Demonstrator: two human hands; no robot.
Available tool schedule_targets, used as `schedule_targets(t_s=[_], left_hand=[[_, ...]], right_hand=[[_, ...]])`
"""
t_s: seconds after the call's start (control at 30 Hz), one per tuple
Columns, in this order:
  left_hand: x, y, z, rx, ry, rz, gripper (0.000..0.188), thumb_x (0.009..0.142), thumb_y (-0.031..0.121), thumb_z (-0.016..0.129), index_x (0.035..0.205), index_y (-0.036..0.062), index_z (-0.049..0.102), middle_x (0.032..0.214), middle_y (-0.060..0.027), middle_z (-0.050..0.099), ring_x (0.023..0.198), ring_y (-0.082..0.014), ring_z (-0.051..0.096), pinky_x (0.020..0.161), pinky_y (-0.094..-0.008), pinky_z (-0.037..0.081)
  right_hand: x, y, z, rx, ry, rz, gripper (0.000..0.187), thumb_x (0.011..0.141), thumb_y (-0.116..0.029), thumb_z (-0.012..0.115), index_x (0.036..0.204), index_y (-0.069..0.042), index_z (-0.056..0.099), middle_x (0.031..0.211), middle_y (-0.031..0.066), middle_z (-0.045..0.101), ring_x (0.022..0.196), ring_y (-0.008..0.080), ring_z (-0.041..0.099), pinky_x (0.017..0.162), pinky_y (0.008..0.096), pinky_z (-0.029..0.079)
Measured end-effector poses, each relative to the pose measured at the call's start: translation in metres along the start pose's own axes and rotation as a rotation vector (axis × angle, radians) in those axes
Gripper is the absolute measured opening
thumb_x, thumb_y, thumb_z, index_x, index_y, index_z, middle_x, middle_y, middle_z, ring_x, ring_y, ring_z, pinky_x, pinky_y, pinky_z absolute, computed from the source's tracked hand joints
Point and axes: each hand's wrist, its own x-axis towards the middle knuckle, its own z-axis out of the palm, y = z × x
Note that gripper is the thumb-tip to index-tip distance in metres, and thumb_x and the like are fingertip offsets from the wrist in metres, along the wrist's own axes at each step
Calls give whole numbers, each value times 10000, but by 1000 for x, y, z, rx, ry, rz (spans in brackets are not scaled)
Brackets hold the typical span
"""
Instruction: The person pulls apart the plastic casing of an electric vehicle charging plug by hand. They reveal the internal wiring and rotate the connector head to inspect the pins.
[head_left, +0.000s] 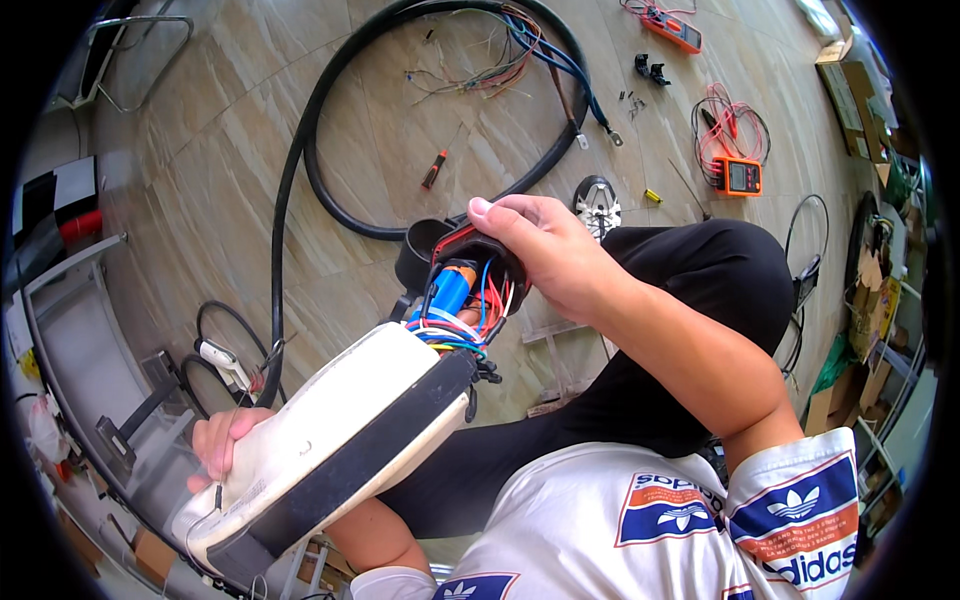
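Across my lap lies a long white and black charging gun casing (320,430), tilted up toward the right. My left hand (228,440) is wrapped round its lower left end, with the fingers partly hidden behind it. At its upper end, my right hand (555,250) grips the rim of a black round connector head (495,255), thumb on top. Between head and casing, a bundle of coloured wires (455,335) and a thick blue sleeve (452,290) lie exposed. A round black cap (418,258) hangs beside the head.
A thick black cable (305,140) loops over the tiled floor, ending in loose wires and lugs. Nearby lie a screwdriver (434,170), an orange meter (738,176), a red meter (672,30) and small black clips (652,70). Shelving stands right; a metal-framed chair (90,330) left.
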Motion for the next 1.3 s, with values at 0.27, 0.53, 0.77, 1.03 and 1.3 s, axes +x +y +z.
schedule_targets(t_s=[0.27, 0.53, 0.77, 1.03, 1.3], left_hand=[[-11, -1, -25, 386, 123, 52, 273, 956, 315, 565, 1037, 55, 539, 1023, -58, 596, 1069, -207, 579, 1087, -430, 397], [-74, -41, -14, 133, 234, -45, 462, 1003, 487, 487, 1219, 104, 629, 1331, -96, 533, 1345, -286, 454, 1169, -564, 295], [-139, -83, -9, -160, 318, -218, 655, 960, 525, 510, 1428, 66, 495, 1487, -161, 488, 1352, -361, 471, 1081, -573, 389], [-209, -148, -24, -72, 166, -631, 1032, 821, 844, 462, 1379, -24, 488, 1061, -235, 624, 724, -267, 588, 569, -340, 469], [-220, -150, 3, 300, 45, -980, 1123, 832, 884, 262, 1323, -93, 516, 865, -248, 668, 663, -270, 642, 582, -330, 508]], right_hand=[[9, 13, 2, 138, 17, 119, 707, 871, -554, 712, 1115, 98, 591, 984, 130, 660, 838, 163, 652, 770, 297, 527], [15, -13, 0, -20, 42, -129, 601, 852, -455, 758, 1052, 90, 606, 914, 118, 657, 782, 153, 656, 689, 302, 543], [-15, -65, -12, -74, -25, -422, 453, 775, -326, 830, 944, 51, 643, 826, 74, 662, 704, 120, 632, 621, 268, 503], [-82, -112, -13, -87, -177, -704, 711, 646, -252, 891, 1172, 121, 593, 907, 121, 668, 752, 162, 678, 642, 274, 550], [-104, -133, 25, -494, -221, -909, 658, 644, -248, 912, 1113, 99, 608, 887, 119, 672, 766, 163, 688, 718, 288, 576]])
